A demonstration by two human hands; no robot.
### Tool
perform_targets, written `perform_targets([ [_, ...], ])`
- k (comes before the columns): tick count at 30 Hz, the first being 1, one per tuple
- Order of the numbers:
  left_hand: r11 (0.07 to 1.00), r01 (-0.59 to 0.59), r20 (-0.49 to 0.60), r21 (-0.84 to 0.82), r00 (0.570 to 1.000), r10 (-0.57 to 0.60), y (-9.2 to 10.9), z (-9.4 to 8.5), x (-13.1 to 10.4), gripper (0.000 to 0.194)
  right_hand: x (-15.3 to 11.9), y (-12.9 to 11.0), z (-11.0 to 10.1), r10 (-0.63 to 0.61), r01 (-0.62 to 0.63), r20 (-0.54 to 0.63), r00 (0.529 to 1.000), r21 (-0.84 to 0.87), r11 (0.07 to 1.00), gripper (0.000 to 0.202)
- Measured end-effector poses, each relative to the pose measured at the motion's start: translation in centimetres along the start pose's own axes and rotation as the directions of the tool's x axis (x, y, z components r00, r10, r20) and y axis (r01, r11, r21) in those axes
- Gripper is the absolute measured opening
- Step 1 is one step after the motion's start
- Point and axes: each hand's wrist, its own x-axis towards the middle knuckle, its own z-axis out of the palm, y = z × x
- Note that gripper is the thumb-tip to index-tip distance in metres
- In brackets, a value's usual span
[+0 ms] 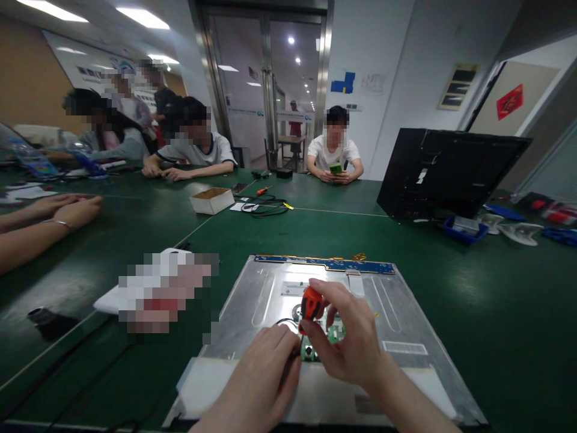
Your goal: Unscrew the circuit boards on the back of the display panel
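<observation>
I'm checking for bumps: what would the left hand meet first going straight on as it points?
Probably the screwdriver, at its shaft, though depth is unclear and the green circuit board lies close by.

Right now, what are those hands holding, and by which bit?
The right hand holds a screwdriver by its orange-black handle. The left hand is by its shaft; any grip there is hidden.

Metal panel [270, 300] (glossy), plastic screwdriver handle [311, 302]
</observation>
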Motion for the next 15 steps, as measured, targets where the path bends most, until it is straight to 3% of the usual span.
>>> perform_targets([
  [15,0.999,-0.05,-0.02,0.015,0.999,0.051,-0.4,0.2,-0.07,0.019,-0.01,0.05,0.2,-0.022,0.021,-0.017,1.0,-0.029,0.999,0.044],
])
